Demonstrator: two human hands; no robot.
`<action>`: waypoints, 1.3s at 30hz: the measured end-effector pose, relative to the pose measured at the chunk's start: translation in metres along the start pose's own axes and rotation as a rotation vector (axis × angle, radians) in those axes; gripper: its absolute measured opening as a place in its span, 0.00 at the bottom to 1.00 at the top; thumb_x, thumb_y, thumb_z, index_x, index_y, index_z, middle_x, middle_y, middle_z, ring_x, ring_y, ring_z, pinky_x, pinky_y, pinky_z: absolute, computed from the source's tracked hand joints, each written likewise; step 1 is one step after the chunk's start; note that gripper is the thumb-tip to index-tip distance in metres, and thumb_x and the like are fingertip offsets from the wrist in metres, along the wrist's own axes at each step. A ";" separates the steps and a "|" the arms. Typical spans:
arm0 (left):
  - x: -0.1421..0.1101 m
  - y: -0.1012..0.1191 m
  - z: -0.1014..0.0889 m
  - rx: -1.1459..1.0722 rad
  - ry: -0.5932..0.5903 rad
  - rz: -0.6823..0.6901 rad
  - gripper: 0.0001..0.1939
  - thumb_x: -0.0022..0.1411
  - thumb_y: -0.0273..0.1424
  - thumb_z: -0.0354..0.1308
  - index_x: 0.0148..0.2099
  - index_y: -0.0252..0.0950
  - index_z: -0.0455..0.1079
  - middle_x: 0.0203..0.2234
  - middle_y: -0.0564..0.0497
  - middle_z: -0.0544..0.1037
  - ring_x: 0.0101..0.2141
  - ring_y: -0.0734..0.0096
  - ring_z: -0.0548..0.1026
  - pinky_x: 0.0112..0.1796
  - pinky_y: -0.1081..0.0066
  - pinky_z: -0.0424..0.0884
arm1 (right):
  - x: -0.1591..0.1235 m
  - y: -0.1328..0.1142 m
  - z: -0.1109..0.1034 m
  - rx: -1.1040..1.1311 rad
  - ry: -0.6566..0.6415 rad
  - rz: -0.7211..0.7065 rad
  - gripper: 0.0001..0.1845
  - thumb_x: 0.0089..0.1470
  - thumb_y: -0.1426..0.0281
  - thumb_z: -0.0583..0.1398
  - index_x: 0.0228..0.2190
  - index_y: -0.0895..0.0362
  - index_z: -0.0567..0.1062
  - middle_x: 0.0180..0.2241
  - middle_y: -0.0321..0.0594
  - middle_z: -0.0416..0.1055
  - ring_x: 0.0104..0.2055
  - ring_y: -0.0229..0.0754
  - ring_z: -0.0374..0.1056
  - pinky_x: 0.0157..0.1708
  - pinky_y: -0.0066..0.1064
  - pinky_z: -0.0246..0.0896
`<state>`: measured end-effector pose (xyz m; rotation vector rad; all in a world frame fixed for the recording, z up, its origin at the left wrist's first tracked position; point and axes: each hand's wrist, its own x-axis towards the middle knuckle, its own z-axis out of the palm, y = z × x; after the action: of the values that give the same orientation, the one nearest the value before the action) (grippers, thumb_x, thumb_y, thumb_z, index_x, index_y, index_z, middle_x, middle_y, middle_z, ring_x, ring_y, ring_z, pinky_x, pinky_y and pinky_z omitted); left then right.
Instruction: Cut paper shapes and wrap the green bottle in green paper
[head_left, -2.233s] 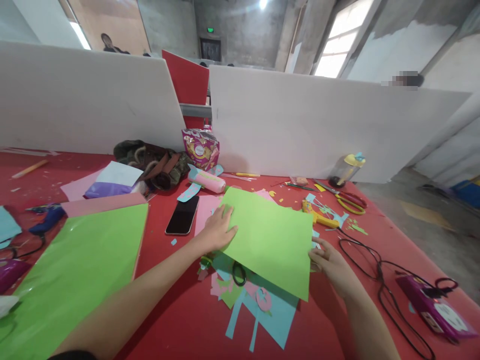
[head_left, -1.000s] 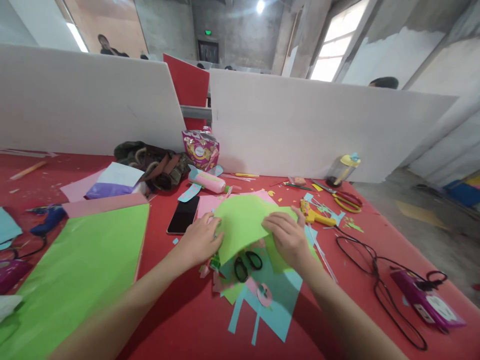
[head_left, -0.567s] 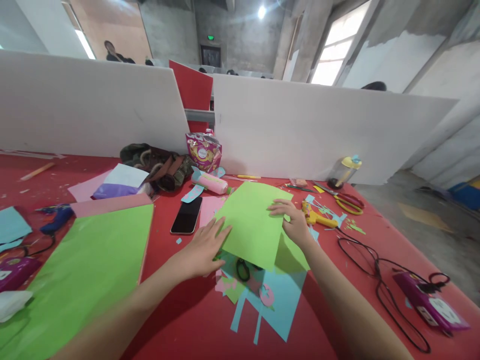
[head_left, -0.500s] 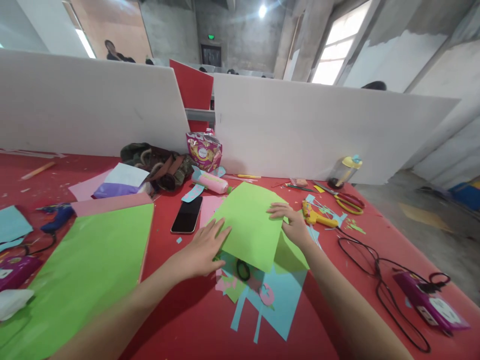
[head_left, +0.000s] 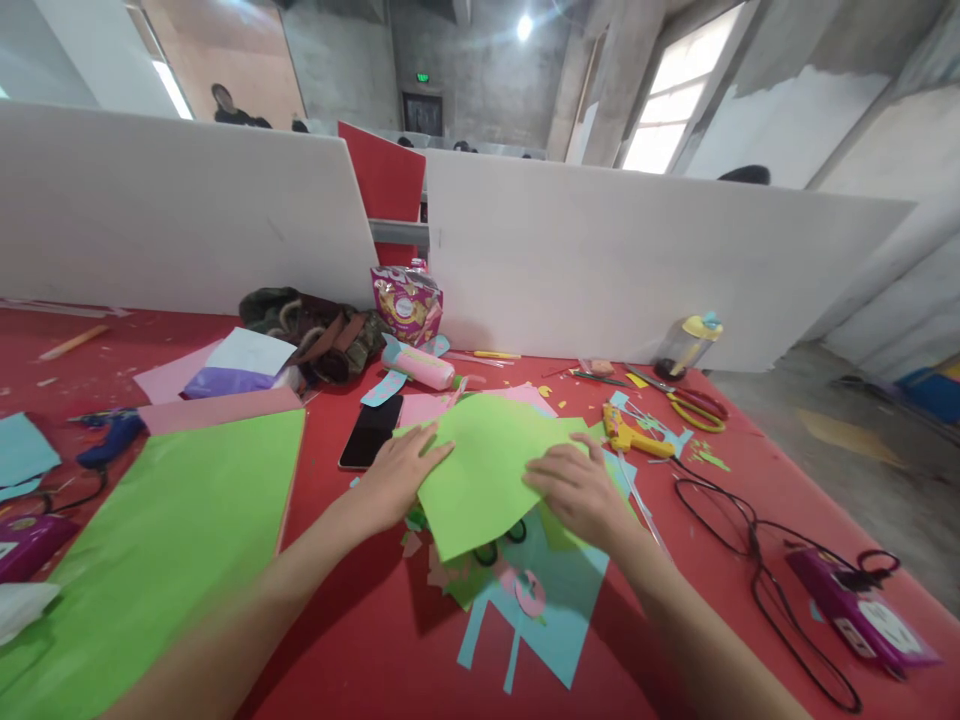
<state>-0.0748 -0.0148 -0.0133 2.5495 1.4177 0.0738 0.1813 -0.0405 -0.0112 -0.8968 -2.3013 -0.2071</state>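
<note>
A bright green sheet of paper (head_left: 480,465) is curved between my two hands above the middle of the table. My left hand (head_left: 397,475) grips its left side, the thumb lying on top. At the right side, my right hand (head_left: 577,490) has its fingers bent over the sheet's edge. Beneath it show the black handles of a pair of scissors (head_left: 516,531); their blades are hidden. Light blue paper (head_left: 562,610) with cut strips lies under them, along with a pink cut-out disc (head_left: 529,592) and several scraps.
A phone (head_left: 369,435) and a pink bottle-shaped piece (head_left: 420,366) lie left of centre. On the right are a yellow glue gun (head_left: 637,438), red-and-yellow scissors (head_left: 697,408), a cup (head_left: 694,345) and a purple power strip (head_left: 862,610) with cables. White boards (head_left: 600,260) close off the back.
The sheet was held flatter, swung to the right, then bent inward. Since half a second ago it has shifted left and nearer me, and both hands have moved along with it.
</note>
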 end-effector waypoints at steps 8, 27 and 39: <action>0.019 -0.022 -0.022 0.128 0.183 -0.167 0.23 0.54 0.18 0.40 0.52 0.32 0.59 0.56 0.37 0.52 0.54 0.47 0.53 0.48 0.50 0.54 | 0.008 -0.066 0.010 -0.401 -0.107 -0.026 0.11 0.50 0.79 0.50 0.31 0.63 0.71 0.22 0.40 0.67 0.25 0.39 0.59 0.37 0.36 0.49; 0.036 0.003 0.016 -0.364 0.009 -0.175 0.24 0.55 0.38 0.45 0.50 0.28 0.56 0.46 0.34 0.66 0.49 0.53 0.63 0.45 0.62 0.59 | 0.020 -0.051 0.057 -0.114 -0.434 0.196 0.18 0.49 0.69 0.54 0.43 0.61 0.65 0.44 0.51 0.63 0.44 0.49 0.59 0.41 0.40 0.56; 0.037 -0.011 0.017 -0.969 -0.023 -0.383 0.28 0.50 0.36 0.50 0.53 0.32 0.51 0.40 0.41 0.72 0.31 0.65 0.73 0.28 0.72 0.67 | 0.018 -0.031 0.069 -0.023 -0.405 0.151 0.26 0.49 0.69 0.55 0.50 0.59 0.59 0.54 0.54 0.53 0.54 0.51 0.52 0.49 0.41 0.52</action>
<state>-0.0615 0.0195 -0.0348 1.4776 1.3610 0.5184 0.1154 -0.0287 -0.0511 -1.2099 -2.5839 0.0174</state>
